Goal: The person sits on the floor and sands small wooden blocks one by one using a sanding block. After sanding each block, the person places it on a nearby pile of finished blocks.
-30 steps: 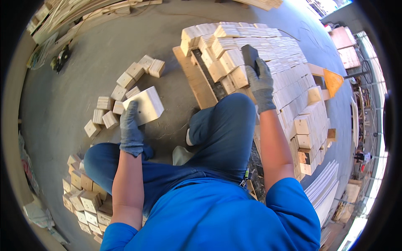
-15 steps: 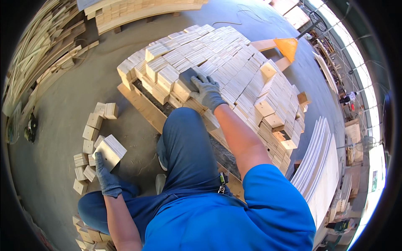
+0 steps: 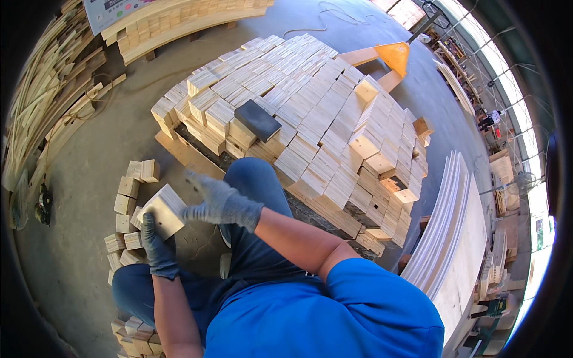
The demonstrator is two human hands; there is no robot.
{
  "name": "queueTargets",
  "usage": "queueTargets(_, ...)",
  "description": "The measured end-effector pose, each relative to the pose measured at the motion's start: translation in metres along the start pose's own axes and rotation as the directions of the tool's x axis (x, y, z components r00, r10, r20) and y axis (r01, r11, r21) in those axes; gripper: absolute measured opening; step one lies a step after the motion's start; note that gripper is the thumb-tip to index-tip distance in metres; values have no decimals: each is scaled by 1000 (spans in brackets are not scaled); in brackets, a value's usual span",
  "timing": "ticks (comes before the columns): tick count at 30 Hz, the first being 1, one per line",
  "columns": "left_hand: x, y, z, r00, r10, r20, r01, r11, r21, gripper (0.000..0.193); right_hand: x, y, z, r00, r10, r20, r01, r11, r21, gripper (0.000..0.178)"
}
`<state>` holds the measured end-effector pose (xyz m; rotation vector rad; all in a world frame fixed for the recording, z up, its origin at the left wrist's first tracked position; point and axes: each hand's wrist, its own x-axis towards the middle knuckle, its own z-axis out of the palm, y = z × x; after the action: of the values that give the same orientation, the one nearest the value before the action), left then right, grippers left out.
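My gloved left hand (image 3: 157, 250) grips a pale plywood block (image 3: 165, 210) that has a small hole in its face, held above the floor at my left. Close to the block's right side is my gloved right hand (image 3: 222, 203), fingers spread and holding nothing; whether its thumb touches the block I cannot tell. A dark rectangular block (image 3: 258, 120) lies flat on top of the big stack of plywood blocks (image 3: 316, 113) in front of me. That stack rests on a wooden pallet (image 3: 182, 150).
Loose plywood blocks (image 3: 126, 204) stand in a row on the floor at left, more (image 3: 137, 337) by my left knee. An orange pallet jack (image 3: 392, 58) sits behind the stack. Leaning sheets (image 3: 444, 232) are at right; long wood strips (image 3: 42, 89) lie far left.
My right hand has let go of the dark block, leaving it on the stack, and moved left and nearer, beside the plywood block. My left hand still holds that block.
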<state>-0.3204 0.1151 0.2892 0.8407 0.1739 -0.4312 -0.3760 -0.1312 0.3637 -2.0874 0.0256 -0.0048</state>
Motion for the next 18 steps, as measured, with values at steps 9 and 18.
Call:
queueTargets(9,-1,-8,53,970,138,200,-187,950,250,66,11,1,7,995,12,-98,7,981,195,88)
queueTargets(18,19,-1,34,963,101,249,-126,988,86,65,30,-30,-93,996,-24,-81,51,937,346,85)
